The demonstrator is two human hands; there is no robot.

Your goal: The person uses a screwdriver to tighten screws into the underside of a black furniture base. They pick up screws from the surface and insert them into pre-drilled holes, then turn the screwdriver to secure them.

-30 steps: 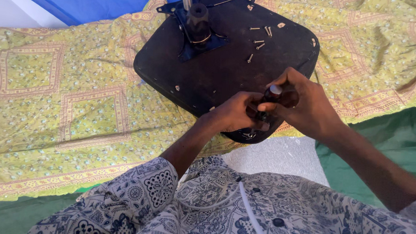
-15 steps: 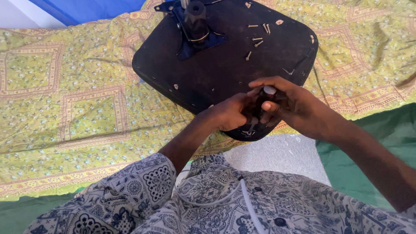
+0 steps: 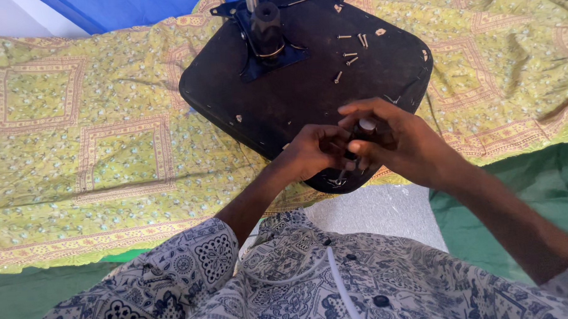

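the seat base (image 3: 307, 96) lies upside down on the cloth (image 3: 107, 153). screws (image 3: 350, 47) lie on it, right of the post (image 3: 265, 25). both hands meet at its near edge, left hand (image 3: 312, 153) beside right hand (image 3: 393, 143).

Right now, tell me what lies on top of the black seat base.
On the black seat base lie loose screws and a metal bracket with post. Both hands cover its near edge, hiding what's beneath.

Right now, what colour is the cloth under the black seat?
Yellow-green cloth with a small flower pattern and reddish borders, seen in the head view.
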